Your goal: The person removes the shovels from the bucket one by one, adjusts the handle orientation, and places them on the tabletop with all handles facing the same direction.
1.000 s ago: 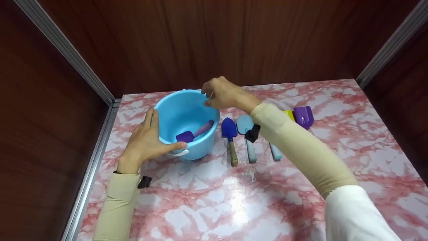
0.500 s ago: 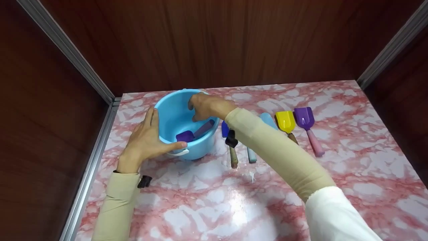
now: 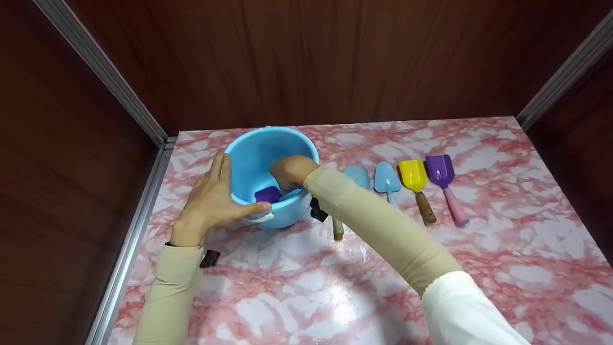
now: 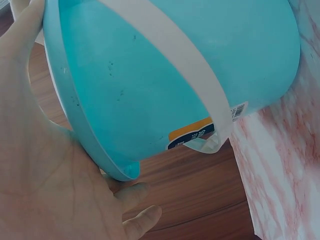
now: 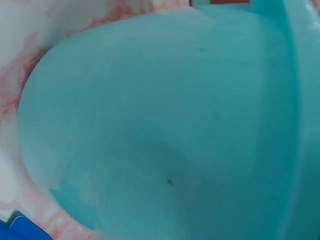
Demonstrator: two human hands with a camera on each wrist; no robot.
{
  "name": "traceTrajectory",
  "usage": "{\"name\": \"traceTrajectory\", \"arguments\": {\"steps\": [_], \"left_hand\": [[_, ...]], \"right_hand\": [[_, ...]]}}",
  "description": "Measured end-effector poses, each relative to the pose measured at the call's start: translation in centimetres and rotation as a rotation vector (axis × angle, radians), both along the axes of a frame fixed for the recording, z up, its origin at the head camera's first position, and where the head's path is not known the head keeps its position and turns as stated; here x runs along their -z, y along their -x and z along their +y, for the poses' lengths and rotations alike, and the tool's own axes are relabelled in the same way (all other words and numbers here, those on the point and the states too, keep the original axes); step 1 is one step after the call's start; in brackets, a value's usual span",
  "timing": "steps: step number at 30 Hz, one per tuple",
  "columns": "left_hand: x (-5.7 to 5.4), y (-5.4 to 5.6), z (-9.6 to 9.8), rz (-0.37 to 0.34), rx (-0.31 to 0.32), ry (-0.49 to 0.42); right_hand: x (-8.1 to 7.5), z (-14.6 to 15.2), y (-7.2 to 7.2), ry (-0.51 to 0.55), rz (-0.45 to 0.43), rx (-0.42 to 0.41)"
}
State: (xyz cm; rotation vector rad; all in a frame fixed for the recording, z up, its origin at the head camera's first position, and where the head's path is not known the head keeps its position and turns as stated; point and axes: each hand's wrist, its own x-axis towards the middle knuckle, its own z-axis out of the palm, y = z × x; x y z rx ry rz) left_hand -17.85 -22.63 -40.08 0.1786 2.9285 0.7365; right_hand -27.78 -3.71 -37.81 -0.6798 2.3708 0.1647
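Observation:
A light blue bucket [image 3: 289, 216] stands at the left of the table, shown close up in both wrist views. My left hand [image 3: 206, 199] rests against its left rim, fingers extended, with the thumb over the near rim by the white bail handle [image 4: 180, 55]. My right hand [image 3: 289, 171] reaches down inside, its fingers hidden. Below it lies a small scoop, its purple blade [image 3: 268, 194] visible and its handle mostly covered by the hand. Whether the right hand holds the scoop, I cannot tell.
Right of the bucket lie a light blue rounded-blade tool [image 3: 357, 176], a light blue pointed trowel [image 3: 386, 177], a yellow scoop [image 3: 413, 175] and a purple scoop [image 3: 440, 170]. My right sleeve partly covers a green-handled trowel [image 3: 338, 230]. Dark wood panels [image 3: 306, 62] enclose the marbled table [image 3: 268, 287].
My right hand has moved left and down from the far right rim into the bucket. The left hand keeps its place on the rim, and the bucket has stayed put.

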Motion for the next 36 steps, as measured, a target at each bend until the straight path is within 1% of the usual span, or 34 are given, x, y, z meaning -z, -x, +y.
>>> {"name": "traceTrajectory", "arguments": {"steps": [2,4,7,11,14,15,18,21,23,24,25,29,31,36], "left_hand": [[-0.1,0.1,0.1,0.002,0.003,-0.002],[-0.1,0.1,0.1,0.003,0.008,-0.001],[-0.3,0.2,0.2,0.004,0.007,-0.003],[-0.3,0.2,0.2,-0.01,0.004,0.007],[-0.2,0.2,0.1,-0.004,0.01,0.022],[-0.2,0.2,0.1,0.0,0.013,0.024],[-0.1,0.2,-0.1,0.007,0.015,0.025],[-0.1,0.2,-0.1,-0.001,0.011,0.02],[-0.1,0.2,-0.2,-0.001,0.011,0.02],[-0.1,0.2,-0.2,-0.001,0.011,0.021],[-0.1,0.2,-0.2,-0.003,0.011,0.02],[-0.1,0.3,-0.1,0.0,0.013,0.018],[0.0,0.3,-0.1,-0.001,0.013,0.02],[0.0,0.2,-0.2,-0.008,0.007,0.027]], "right_hand": [[0.1,-0.2,-0.2,-0.022,-0.003,-0.006],[0.2,-0.3,-0.3,-0.032,-0.007,0.007],[0.3,-0.5,-0.7,-0.02,-0.028,0.074],[0.6,-0.9,-0.9,-0.005,-0.056,0.122],[0.8,-1.3,-0.9,-0.001,-0.06,0.113],[0.9,-1.4,-0.9,0.008,-0.066,0.134],[1.0,-1.8,-0.9,0.02,-0.085,0.162],[0.9,-2.1,-1.0,0.023,-0.103,0.181],[0.9,-2.2,-1.1,0.03,-0.101,0.176],[0.8,-2.2,-1.1,0.041,-0.103,0.19],[0.7,-2.2,-1.2,0.04,-0.099,0.177],[0.4,-2.2,-1.1,0.049,-0.102,0.168],[0.0,-2.1,-0.9,0.045,-0.114,0.156],[-1.5,-1.8,-0.2,0.054,-0.151,0.187]]}}
